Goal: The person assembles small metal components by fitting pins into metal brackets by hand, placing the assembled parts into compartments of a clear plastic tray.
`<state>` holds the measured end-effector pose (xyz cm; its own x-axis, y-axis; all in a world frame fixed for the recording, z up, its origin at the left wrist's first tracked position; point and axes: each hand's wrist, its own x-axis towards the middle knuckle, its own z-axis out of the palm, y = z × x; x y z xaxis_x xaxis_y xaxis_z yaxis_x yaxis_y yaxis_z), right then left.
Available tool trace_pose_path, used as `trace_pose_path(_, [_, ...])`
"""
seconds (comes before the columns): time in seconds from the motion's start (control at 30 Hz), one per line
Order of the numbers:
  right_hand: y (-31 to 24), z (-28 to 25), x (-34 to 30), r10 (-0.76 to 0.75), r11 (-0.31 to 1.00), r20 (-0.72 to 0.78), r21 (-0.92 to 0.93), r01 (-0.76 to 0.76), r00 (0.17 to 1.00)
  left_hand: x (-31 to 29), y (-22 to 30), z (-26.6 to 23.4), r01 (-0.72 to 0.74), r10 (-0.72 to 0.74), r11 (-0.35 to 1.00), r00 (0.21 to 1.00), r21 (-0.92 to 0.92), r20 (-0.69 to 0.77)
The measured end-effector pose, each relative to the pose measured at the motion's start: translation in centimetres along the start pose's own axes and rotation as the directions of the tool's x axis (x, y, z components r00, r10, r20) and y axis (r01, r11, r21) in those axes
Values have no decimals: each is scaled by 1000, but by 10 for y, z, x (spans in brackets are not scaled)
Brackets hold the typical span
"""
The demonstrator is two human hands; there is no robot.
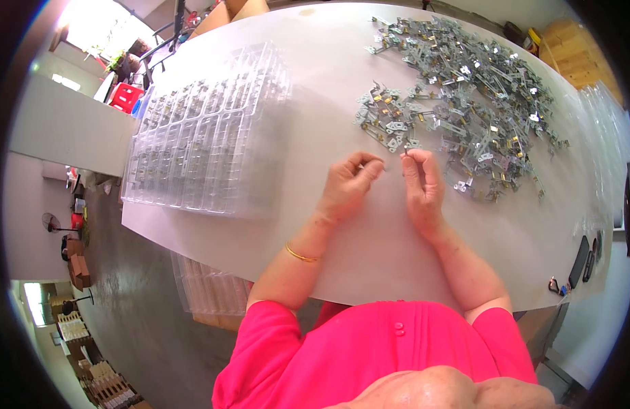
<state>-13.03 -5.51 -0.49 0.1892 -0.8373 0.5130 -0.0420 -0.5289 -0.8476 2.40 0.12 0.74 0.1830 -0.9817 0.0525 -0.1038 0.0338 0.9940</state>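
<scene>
My left hand [349, 185] is above the white table, thumb and forefinger pinched together. A tiny bit shows at its fingertips, too small to name. Close by on the right, my right hand [424, 189] pinches a small metal part [406, 149] that sticks up past the thumb. The two hands are apart, with a narrow gap between the fingertips. Just beyond them lies a small cluster of metal bracket-like parts [394, 126]. It borders a big loose heap of the same silvery parts [475, 82], some with brass-coloured pieces.
Stacked clear plastic trays [212, 163] with small parts in their compartments stand on the table's left [308, 262]. More clear trays [209, 286] are below the table edge. Clear plastic sheeting [604, 150] lies at the right, with black tools [579, 262] nearer me.
</scene>
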Motion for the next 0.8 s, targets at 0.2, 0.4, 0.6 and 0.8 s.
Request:
trace_pose_path(0.2, [2, -1, -3, 291, 940, 147, 140, -311, 945, 11, -4, -18, 159, -181, 844, 983, -512, 6])
trace_pose_path(0.4, [0, 0, -6, 276, 952, 183, 81, -294, 944, 10, -5, -15, 149, -168, 848, 986, -508, 8])
trace_pose_path(0.6, [-1, 0, -6, 282, 954, 175, 50, -295, 943, 9, -5, -15, 123, -130, 867, 991, -483, 20])
trace_pose_path(0.8, [-1, -1, -3, 295, 953, 180, 20, -303, 938, 10, -4, -15, 93, -102, 914, 995, -395, -2])
